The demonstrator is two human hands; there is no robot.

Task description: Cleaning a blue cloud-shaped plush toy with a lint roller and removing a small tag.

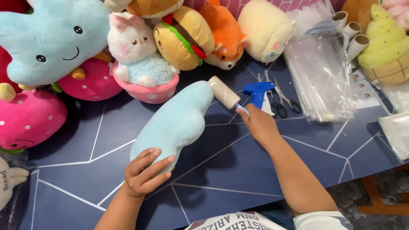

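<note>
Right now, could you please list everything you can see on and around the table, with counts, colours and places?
Light blue plush: one, table centre, under left hand.
Lint roller: one, beige roll, against that plush's top end.
Tagging gun: one, blue, behind right hand.
Scissors: one pair, black handles, right of gun.
Clear bags: a stack, right side.
Cardboard tubes: three, top right.
Plush toys: a row, mixed colours, along the back.
Table: one, dark blue, white lines.
Left hand: holds plush.
Right hand: grips roller handle.

Bright even light, soft shadows under arms, sharp focus, slight edge distortion
</note>
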